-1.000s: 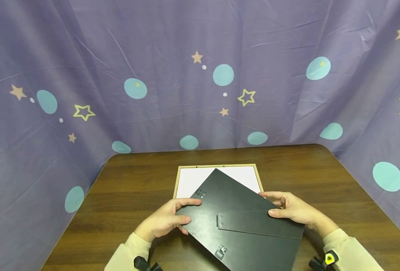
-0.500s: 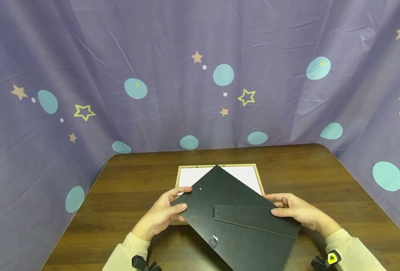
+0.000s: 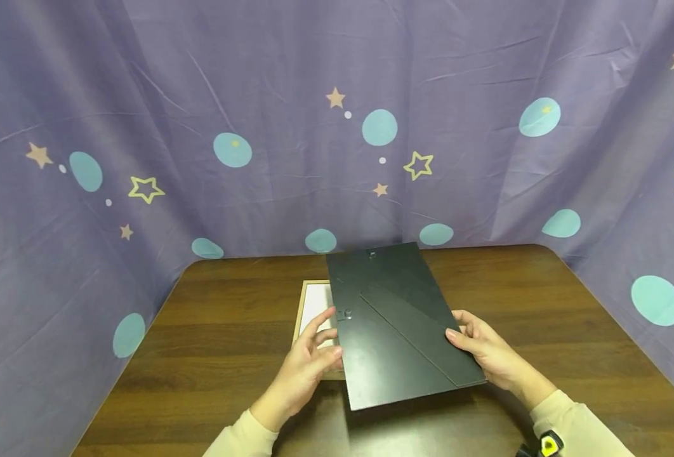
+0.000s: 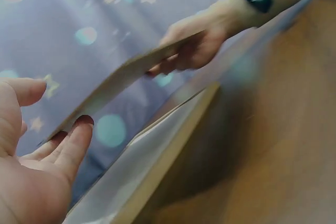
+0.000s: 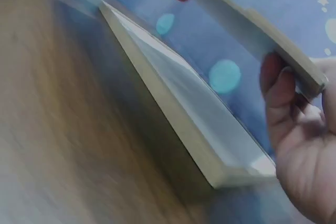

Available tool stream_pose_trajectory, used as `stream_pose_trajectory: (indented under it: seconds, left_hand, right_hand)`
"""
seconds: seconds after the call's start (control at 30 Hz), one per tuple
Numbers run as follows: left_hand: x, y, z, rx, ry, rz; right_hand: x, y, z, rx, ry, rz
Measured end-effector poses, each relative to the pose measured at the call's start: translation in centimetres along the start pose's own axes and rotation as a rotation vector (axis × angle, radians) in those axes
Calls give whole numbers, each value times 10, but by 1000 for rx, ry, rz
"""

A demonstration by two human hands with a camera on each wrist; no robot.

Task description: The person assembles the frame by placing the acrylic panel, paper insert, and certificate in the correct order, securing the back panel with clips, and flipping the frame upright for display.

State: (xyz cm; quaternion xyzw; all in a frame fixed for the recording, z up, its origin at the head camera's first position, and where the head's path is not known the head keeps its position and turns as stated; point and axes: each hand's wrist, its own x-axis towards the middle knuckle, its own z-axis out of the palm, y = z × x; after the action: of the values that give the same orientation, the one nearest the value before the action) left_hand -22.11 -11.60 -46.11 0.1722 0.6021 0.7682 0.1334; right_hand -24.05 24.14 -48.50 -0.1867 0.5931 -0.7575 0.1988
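A black picture frame backing board (image 3: 391, 368), with a stand leg and small metal hangers, is held tilted above the table. My right hand (image 3: 494, 352) pinches its right edge, thumb on the black face and fingers beneath. At the left edge my left hand (image 3: 303, 371) has its fingers loosely extended; in the left wrist view the fingertips (image 4: 81, 129) meet the board's underside, with the thumb standing apart. Below lies a light wooden picture frame (image 3: 299, 317) with a white inside (image 3: 316, 304), partly hidden by the board.
The brown wooden table (image 3: 211, 343) extends around the frame on both sides. A purple curtain (image 3: 280, 171) with stars and blue spots hangs behind and at the sides. A dark wrist strap (image 3: 549, 444) sits on the right sleeve.
The backing board has turned clockwise and moved up, its long side now closer to upright. My left hand has shifted right and loosened its hold, while my right hand keeps gripping.
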Motion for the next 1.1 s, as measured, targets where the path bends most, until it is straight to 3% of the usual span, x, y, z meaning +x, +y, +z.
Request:
stream_pose_trajectory:
  seconds: [0.1,0.2,0.4,0.53,0.7,0.87,1.1]
  left_hand:
    - [-8,-4,13,79,-55,10]
    - [-14,-7,21,88,-64,21]
    - [-14,-14,23,16,27,2]
    - [-9,-17,21,-69,87,21]
    - [-4,-17,17,-122,118,28]
    - [0,-12,9,-75,82,36]
    - [6,6,-10,49,22,179]
  right_hand:
    - [1,2,14,-34,98,-17]
    - [2,4,28,-44,172,-57]
    - [6,9,48,-17,316,-142]
    - [11,12,56,-37,377,-146]
    - [14,14,59,-37,402,-122]
    - [15,11,57,-24,389,-147]
    - [21,-7,40,69,332,-247]
